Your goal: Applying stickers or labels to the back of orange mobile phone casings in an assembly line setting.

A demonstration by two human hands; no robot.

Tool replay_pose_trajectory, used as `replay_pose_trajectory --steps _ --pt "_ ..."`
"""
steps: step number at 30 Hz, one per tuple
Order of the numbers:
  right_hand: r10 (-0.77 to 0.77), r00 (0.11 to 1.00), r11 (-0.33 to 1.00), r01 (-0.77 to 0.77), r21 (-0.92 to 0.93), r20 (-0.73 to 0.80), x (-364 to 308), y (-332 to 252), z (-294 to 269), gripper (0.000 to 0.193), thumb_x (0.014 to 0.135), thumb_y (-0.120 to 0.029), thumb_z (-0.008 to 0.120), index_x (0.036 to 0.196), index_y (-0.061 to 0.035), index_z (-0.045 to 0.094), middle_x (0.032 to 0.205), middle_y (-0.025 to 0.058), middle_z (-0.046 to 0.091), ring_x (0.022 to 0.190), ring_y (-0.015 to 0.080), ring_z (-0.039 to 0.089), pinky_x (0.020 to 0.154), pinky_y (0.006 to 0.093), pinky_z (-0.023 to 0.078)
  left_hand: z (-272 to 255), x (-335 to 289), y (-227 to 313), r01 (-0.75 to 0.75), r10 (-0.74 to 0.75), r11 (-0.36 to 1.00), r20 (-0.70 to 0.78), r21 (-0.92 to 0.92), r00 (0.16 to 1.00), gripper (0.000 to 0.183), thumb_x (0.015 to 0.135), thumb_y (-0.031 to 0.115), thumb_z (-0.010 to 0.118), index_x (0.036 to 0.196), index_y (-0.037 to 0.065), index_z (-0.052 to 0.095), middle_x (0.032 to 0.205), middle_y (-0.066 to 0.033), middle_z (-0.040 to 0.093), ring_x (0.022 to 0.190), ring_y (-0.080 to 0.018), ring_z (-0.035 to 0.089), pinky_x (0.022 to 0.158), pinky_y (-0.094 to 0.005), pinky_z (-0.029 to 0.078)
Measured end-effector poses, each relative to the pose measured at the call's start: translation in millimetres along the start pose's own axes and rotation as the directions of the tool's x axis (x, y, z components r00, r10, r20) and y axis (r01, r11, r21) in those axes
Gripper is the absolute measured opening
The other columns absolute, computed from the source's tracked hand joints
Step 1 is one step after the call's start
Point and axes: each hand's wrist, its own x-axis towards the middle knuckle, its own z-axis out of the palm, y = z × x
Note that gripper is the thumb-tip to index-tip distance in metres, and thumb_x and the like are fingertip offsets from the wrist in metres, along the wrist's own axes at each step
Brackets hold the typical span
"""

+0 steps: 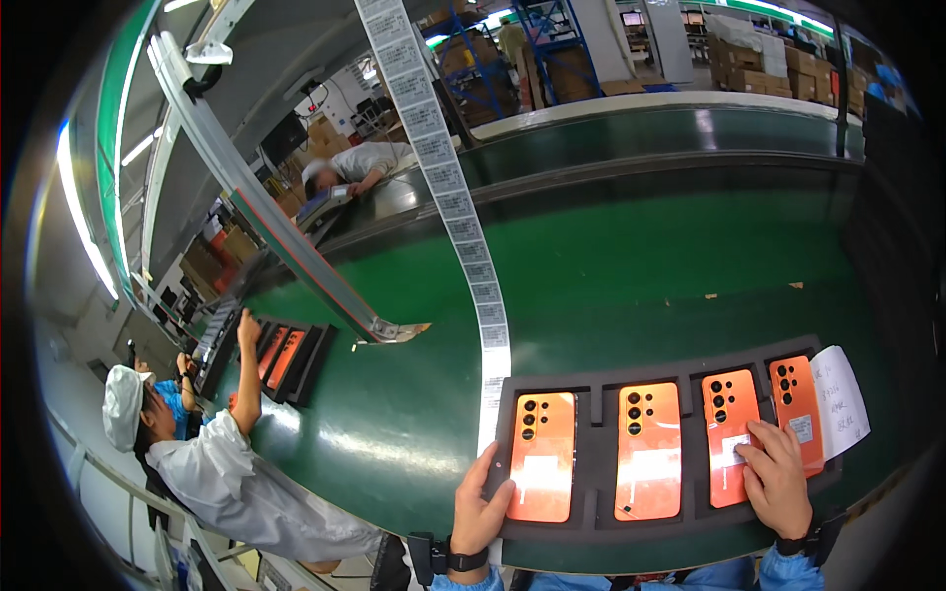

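Note:
A black foam tray (597, 433) holds several orange phones, camera side up, in a row of slots. My left hand (478, 507) grips the tray's left edge, its thumb beside the leftmost phone (544, 424). On the third phone (724, 484) from the left, my right hand (778, 483) lies with fingers apart, fingertips at a small white label (733, 449). The rightmost phone (791, 379) also bears a white label (801, 428), and my right hand partly covers it. Bright white patches show on the second phone (648, 424); glare or label, I cannot tell.
A long strip of printed labels (458, 212) hangs down to the tray's left side. Handwritten white paper (840, 399) sticks out at its right. The green conveyor (611, 266) stretches beyond. At left, a person in white (217, 458) reaches toward another tray (310, 364); a metal post (286, 246) rises nearby.

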Motion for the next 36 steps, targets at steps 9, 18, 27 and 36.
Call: replay_pose_trajectory --steps 9,18,27,36 --pt "0.025 1.0 0.999 -0.025 0.022 0.003 -4.8 4.4 0.2 0.025 0.073 -0.002 0.056 0.097 -0.0034 0.061 0.119 0.0176 0.052 0.113 0.0357 0.047 0.101 0.0518 0.028 2.1 -5.9 -3.9 0.044 -0.044 0.999 -0.004 -0.032 0.999 0.054 0.079 0.004 0.063 0.131 0.0 0.047 0.124 -0.0189 0.054 0.114 -0.0249 0.053 0.096 -0.0325 0.04" --pt "0.035 0.999 0.999 -0.035 0.003 0.023 1.2 3.3 -1.7 0.026 0.072 -0.006 0.061 0.098 -0.0045 0.06 0.12 0.0168 0.051 0.115 0.0354 0.046 0.103 0.0528 0.026 1.8 -3.8 3.0 0.088 -0.089 0.995 -0.02 -0.035 0.996 0.05 0.08 0.002 0.062 0.129 0.001 0.05 0.128 -0.0173 0.052 0.117 -0.0244 0.05 0.099 -0.0322 0.037" --pt "0.078 0.997 0.997 -0.079 0.023 0.01 2.6 -0.1 -2.2 0.025 0.066 -0.004 0.059 0.091 -0.0026 0.062 0.117 0.017 0.053 0.113 0.0363 0.049 0.101 0.0557 0.028 4.5 -5.7 16.1 0.074 -0.074 0.997 -0.014 0.022 0.997 0.05 0.082 0.002 0.063 0.129 -0.005 0.047 0.13 -0.0166 0.05 0.116 -0.0185 0.05 0.097 -0.0292 0.039" --pt "0.074 0.996 0.996 -0.076 0.035 0.045 4.2 -0.7 -2.7 0.026 0.067 0.002 0.054 0.091 -0.0006 0.062 0.118 0.0186 0.053 0.113 0.0377 0.048 0.102 0.0553 0.026 0.4 -6.8 16.3 -0.022 0.012 0.989 0.068 0.145 0.998 0.055 0.083 0.007 0.062 0.134 0.006 0.042 0.132 -0.0186 0.047 0.125 -0.0263 0.043 0.101 -0.0378 0.034"
